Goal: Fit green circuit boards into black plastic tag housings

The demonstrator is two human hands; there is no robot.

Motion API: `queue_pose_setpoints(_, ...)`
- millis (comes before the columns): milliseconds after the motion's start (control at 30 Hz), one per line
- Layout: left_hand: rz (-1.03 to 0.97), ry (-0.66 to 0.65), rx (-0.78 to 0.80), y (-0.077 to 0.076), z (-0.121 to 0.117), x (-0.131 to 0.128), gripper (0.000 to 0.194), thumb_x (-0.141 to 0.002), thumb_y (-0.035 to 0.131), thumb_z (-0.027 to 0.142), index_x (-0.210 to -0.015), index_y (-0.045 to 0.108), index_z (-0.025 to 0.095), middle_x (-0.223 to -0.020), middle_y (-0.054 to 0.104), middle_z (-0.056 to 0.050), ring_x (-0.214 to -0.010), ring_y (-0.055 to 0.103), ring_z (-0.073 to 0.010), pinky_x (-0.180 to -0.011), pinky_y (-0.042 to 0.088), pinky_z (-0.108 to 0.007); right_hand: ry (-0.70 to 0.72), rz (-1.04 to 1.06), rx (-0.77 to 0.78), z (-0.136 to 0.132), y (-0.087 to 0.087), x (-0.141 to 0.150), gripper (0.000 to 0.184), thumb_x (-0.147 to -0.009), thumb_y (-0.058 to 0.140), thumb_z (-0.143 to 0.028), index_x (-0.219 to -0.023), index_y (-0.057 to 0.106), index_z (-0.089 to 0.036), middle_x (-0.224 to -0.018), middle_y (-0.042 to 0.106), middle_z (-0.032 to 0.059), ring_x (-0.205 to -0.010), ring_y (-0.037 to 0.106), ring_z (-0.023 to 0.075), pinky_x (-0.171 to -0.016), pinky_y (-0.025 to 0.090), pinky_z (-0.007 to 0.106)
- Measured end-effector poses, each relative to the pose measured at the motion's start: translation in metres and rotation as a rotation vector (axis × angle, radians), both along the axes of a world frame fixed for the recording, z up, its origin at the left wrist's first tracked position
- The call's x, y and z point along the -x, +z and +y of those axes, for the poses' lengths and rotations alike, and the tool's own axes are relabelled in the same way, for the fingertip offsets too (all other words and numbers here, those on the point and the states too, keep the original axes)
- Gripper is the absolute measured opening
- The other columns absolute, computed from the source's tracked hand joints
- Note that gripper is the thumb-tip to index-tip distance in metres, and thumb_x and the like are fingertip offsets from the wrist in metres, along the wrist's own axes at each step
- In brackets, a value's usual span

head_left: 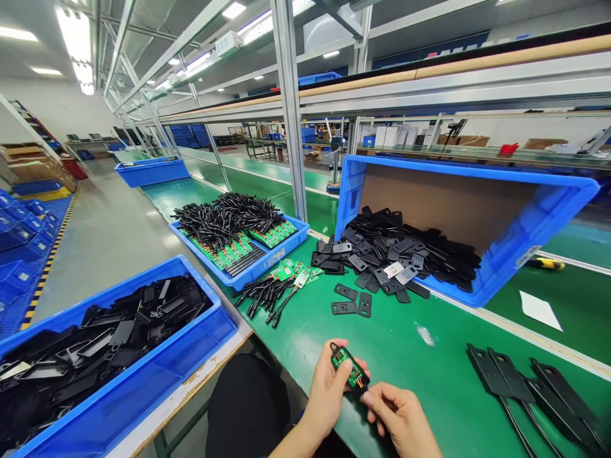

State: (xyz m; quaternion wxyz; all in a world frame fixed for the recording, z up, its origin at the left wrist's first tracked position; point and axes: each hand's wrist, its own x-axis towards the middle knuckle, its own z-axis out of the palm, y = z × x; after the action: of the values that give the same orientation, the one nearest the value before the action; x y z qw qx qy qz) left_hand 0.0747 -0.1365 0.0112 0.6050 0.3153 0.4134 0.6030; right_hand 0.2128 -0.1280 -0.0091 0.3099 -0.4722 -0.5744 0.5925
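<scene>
My left hand (329,388) is closed around a small green circuit board (347,367) seated in a black plastic holder, held just above the near edge of the green bench (405,356). My right hand (398,413) pinches the board's lower end, where coloured wires show. Both hands touch the same piece. A few loose black plastic covers (352,300) lie on the bench ahead of my hands. A small heap of green boards with black cables (279,286) lies to the left of them.
A tipped blue bin (548,216) spills black covers at the right. A blue tray (267,257) of boards and cables stands behind. A blue bin (143,381) of black parts sits at the near left. Long black pieces (529,388) lie at the right.
</scene>
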Motion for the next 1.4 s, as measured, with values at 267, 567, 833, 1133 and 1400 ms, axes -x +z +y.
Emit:
queue_pose_setpoints(267,0.019,-0.077,0.02,0.01,0.0,0.005,0.046,-0.082,0.061,0.044,-0.114,0.041,0.019,-0.088,0.068,-0.01,-0.081,0.065,-0.0229,-0.07,0.05,-0.033,0.062,0.005,0.054,0.004,0.005,0.001,0.063,-0.069,0.053,-0.076,-0.064,0.062,-0.013,-0.046,0.049,-0.0006,-0.039,0.032,0.0084,-0.042,0.022,0.022)
queue_pose_setpoints(567,0.296,-0.013,-0.074,0.008,-0.003,0.003,0.035,-0.087,0.052,0.042,-0.112,0.04,0.02,-0.091,0.068,-0.009,-0.082,0.064,-0.0211,-0.077,0.05,-0.034,0.002,-0.233,-0.15,0.0,-0.005,0.002,0.054,-0.08,0.043,-0.069,-0.056,0.043,-0.021,-0.045,0.05,-0.0012,-0.04,0.038,0.0114,-0.043,0.026,0.023)
queue_pose_setpoints(833,0.316,-0.127,0.033,0.009,0.009,0.005,0.033,-0.081,0.053,0.036,-0.106,0.048,0.015,-0.077,0.067,-0.007,-0.065,0.061,-0.017,-0.062,0.048,-0.028,0.021,-0.251,-0.33,0.0,0.001,-0.001,0.048,-0.086,0.048,-0.057,-0.056,0.045,-0.02,-0.049,0.048,-0.0022,-0.046,0.044,0.0121,-0.045,0.032,0.023)
queue_pose_setpoints(1133,0.713,-0.351,-0.026,0.01,0.0,0.005,0.02,-0.077,0.044,0.017,-0.087,0.061,0.016,-0.06,0.062,0.001,-0.052,0.054,-0.0122,-0.05,0.036,-0.021,0.018,-0.33,-1.0,0.007,0.014,-0.016,0.021,-0.094,0.045,-0.02,-0.105,0.063,-0.023,-0.084,0.062,0.0055,-0.075,0.06,0.0166,-0.066,0.047,0.024)
queue_pose_setpoints(1400,0.883,-0.368,-0.065,0.013,-0.005,0.004,0.02,-0.077,0.041,0.014,-0.084,0.059,0.02,-0.062,0.064,0.001,-0.058,0.058,-0.0158,-0.059,0.039,-0.023,0.035,-0.383,-1.07,0.008,0.014,-0.016,0.017,-0.094,0.045,-0.018,-0.099,0.062,-0.02,-0.085,0.064,0.0059,-0.075,0.061,0.0178,-0.066,0.049,0.026)
